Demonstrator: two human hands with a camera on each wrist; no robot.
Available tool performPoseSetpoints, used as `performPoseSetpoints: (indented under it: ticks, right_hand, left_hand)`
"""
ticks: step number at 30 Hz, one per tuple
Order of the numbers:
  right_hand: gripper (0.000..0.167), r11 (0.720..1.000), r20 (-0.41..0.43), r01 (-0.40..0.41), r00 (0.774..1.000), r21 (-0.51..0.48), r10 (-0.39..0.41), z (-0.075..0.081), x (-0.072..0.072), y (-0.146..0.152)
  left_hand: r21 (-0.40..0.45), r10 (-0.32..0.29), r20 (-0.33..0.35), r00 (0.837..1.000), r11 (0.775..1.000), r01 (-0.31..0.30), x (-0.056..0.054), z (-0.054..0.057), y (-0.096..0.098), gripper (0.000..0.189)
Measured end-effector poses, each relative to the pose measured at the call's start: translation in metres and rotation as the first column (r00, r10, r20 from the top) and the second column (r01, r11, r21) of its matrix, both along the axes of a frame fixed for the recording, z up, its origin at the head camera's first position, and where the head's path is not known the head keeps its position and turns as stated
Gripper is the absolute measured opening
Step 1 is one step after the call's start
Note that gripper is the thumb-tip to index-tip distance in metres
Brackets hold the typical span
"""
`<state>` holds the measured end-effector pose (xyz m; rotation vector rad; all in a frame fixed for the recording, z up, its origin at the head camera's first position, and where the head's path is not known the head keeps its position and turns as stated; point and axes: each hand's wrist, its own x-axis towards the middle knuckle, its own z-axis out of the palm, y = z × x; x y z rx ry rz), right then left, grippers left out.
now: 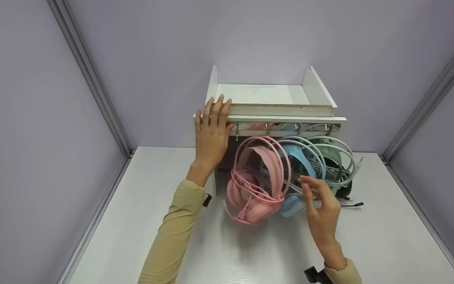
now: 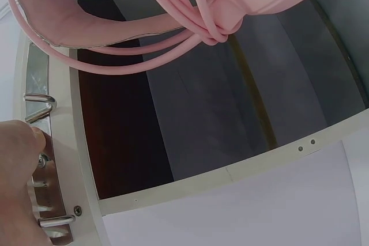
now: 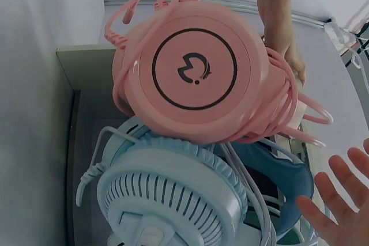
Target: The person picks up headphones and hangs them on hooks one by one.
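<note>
My left hand (image 1: 212,138) rests on the left front edge of a white shelf (image 1: 282,111), with its fingers laid over the rim. A row of metal hooks runs under that edge; the leftmost hook (image 2: 56,221) is bare. Pink headphones (image 1: 261,211) with a bundled cable hang farther right. Beside them are blue headphones (image 3: 173,182), and the green headphones (image 1: 331,153) are at the right end, partly hidden. In front of the blue and green pairs, my right hand (image 1: 323,211) is raised with nothing in it; its fingers appear spread in the right wrist view.
White side walls rise from the top tray (image 1: 264,94) of the shelf. A thin black microphone boom (image 1: 353,204) sticks out low on the right. Pale panels with grey metal corner posts (image 1: 97,79) enclose the white tabletop (image 1: 132,197).
</note>
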<state>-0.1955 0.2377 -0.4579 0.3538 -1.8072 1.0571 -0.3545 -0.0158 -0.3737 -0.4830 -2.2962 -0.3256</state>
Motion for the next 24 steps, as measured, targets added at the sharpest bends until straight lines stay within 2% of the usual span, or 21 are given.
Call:
performPoseSetpoints:
  ticks: [4,12,19,24]
  right_hand:
    - [0.013,0.999,-0.020,0.024,1.000,-0.029,-0.024,0.003,0.004,0.010]
    - [0.012,0.993,-0.057,0.086,0.994,-0.086,-0.091,0.017,0.020,0.035]
    - [0.011,0.979,-0.034,0.169,0.984,-0.111,-0.173,0.003,0.019,0.075]
    - [0.014,0.957,-0.004,0.247,0.968,-0.154,-0.251,-0.011,0.013,0.102]
  left_hand:
    - [0.000,0.003,-0.019,1.000,1.000,-0.003,-0.001,-0.001,0.000,0.058]
    - [0.001,-0.001,-0.017,1.000,1.000,0.001,-0.002,-0.001,-0.001,0.057]
    - [0.002,-0.008,-0.038,0.999,1.000,0.008,-0.003,-0.002,-0.001,0.056]
    - [-0.003,-0.004,-0.046,0.999,1.000,0.003,-0.003,-0.003,0.000,0.057]
